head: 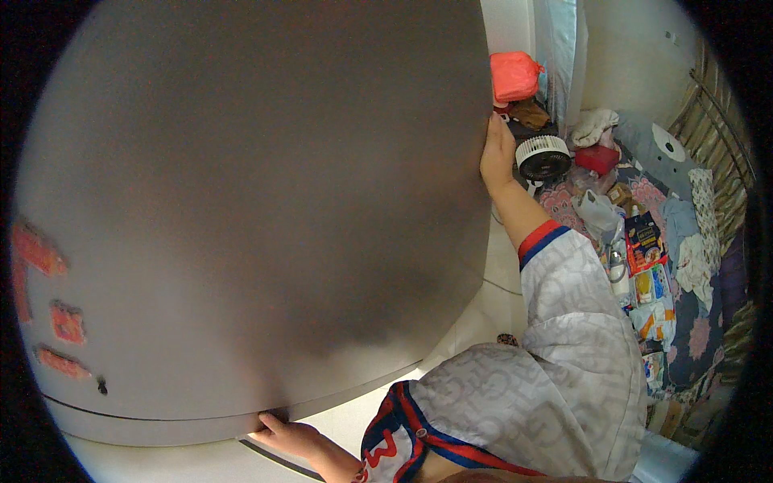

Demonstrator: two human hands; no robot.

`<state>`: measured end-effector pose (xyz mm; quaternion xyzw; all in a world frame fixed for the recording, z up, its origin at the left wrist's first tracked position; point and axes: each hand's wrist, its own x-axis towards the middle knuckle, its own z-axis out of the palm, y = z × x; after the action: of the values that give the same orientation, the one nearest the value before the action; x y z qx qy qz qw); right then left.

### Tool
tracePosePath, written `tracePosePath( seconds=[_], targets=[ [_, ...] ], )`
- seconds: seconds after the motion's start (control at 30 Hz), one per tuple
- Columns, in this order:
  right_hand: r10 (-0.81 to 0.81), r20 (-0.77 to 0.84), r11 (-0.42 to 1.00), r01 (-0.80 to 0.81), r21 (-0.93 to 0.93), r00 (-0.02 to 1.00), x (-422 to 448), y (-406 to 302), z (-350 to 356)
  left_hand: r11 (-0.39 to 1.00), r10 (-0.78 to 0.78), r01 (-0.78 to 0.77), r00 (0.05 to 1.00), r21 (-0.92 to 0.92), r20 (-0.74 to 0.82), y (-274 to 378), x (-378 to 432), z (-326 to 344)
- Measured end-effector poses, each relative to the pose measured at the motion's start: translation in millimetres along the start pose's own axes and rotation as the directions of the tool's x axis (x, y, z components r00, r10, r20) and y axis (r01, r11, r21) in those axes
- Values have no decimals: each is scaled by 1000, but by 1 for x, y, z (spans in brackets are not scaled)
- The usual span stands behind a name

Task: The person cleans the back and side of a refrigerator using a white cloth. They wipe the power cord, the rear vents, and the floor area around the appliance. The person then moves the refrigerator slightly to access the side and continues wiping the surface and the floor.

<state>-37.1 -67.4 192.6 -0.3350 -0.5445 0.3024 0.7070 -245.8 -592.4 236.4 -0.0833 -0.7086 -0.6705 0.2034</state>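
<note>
A large, smooth grey panel (241, 211) fills the left and middle of the view, with several red patches near its far left edge. My right hand (499, 154) is on the panel's right edge, fingers pointing up the picture and partly hidden at the edge. Low in the view, my left hand (290, 436) holds the panel's lower rim, its thumb on the near side and its other fingers largely hidden. A dark seam runs along that rim at the lower left.
A bed with a patterned cover (697, 338) at the right bears plastic bags (598, 211), food packets (645, 244) and clothes. A black-and-white fan (543, 158) and a red bag (515, 75) stand beyond my right hand. A cable (502, 286) crosses the pale floor.
</note>
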Motion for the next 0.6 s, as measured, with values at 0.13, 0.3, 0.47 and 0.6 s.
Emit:
tracePosePath(
  seconds=[0.13, 0.3, 0.47, 0.6],
  targets=[
    [-24, -8, 999, 24, 43, 1000, 22, 14, 6, 1000, 1, -1, 1000, -26, -14, 0, -17, 17],
    [-35, -28, 999, 35, 8, 999, 43, 25, 15, 996, 72, -71, 997, -61, 24, 4, -35, 35],
    [56, 110, 998, -56, -5, 992, 70, 40, 14, 999, 37, -38, 998, -22, -42, 25, -57, 63],
    [-23, 47, 999, 24, -35, 999, 86, 60, 13, 997, 56, -52, 996, 56, -66, 23, -65, 75]
  ],
)
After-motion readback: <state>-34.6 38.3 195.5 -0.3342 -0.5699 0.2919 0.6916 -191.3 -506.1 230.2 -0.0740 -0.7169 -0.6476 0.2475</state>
